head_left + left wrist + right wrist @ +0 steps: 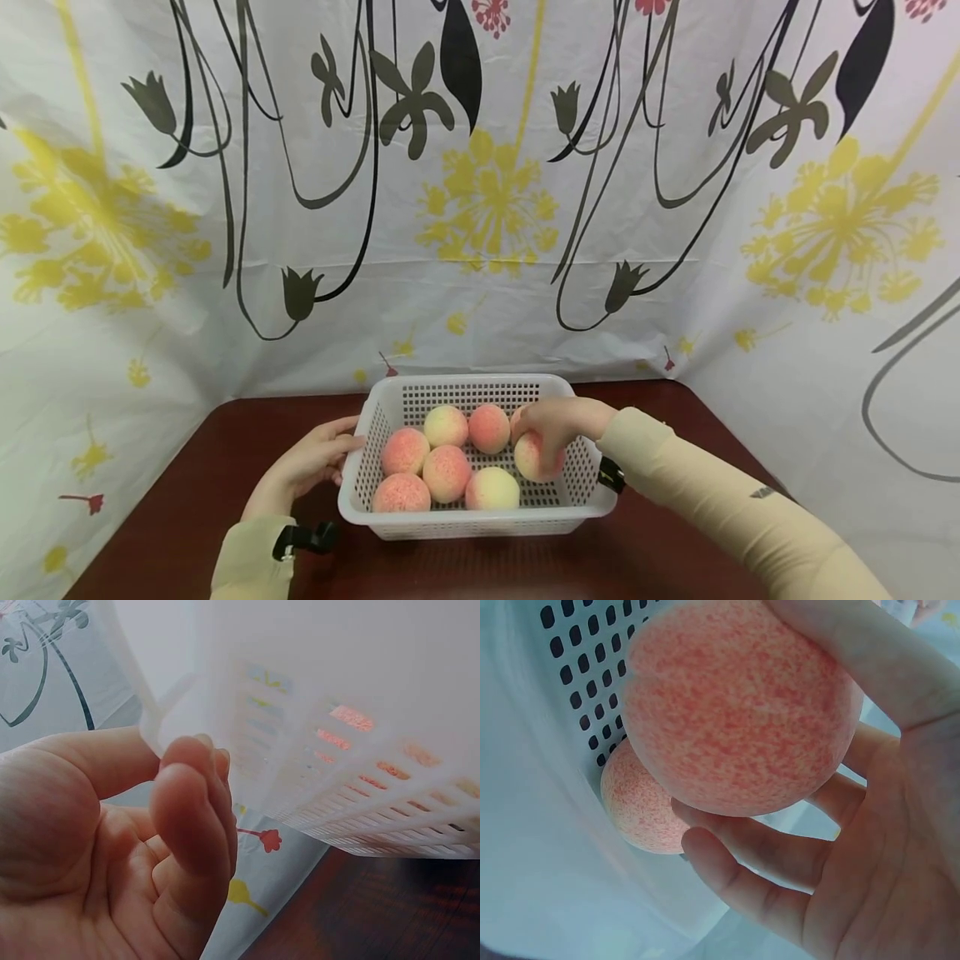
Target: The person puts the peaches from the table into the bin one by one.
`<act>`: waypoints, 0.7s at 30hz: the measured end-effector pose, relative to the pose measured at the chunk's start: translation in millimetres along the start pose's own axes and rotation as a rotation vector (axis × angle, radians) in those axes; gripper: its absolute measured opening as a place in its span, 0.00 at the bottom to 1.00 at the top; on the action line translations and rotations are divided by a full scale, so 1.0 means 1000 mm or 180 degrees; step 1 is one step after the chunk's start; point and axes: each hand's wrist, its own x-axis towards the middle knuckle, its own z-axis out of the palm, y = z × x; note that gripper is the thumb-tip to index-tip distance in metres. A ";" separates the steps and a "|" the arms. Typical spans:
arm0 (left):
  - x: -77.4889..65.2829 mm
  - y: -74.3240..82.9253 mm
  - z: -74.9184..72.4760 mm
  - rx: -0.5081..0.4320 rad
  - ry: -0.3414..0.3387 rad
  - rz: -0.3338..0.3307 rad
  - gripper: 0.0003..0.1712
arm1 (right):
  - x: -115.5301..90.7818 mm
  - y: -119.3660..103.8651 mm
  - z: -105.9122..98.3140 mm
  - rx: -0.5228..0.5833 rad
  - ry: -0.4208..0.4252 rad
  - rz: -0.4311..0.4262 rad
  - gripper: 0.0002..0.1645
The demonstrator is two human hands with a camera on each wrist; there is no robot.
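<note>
A white plastic basket with slotted walls holds several pink-and-yellow peaches. My left hand pinches its left rim between thumb and fingers, which the left wrist view shows close up against the white wall. Over the right part of the basket, my right hand grips one peach, thumb on one side and fingers curled round the other. In the right wrist view this held peach fills the middle, and another peach lies beyond it against the basket wall, partly hidden.
The basket stands on a dark red-brown table. A white curtain with flower prints hangs behind the table and along both sides. Black straps with small devices sit on both wrists over beige sleeves.
</note>
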 end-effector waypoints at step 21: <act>0.000 -0.001 -0.001 -0.0021 0.0020 0.0003 0.37 | 0.015 -0.008 0.005 -0.0150 -0.0255 0.0249 0.36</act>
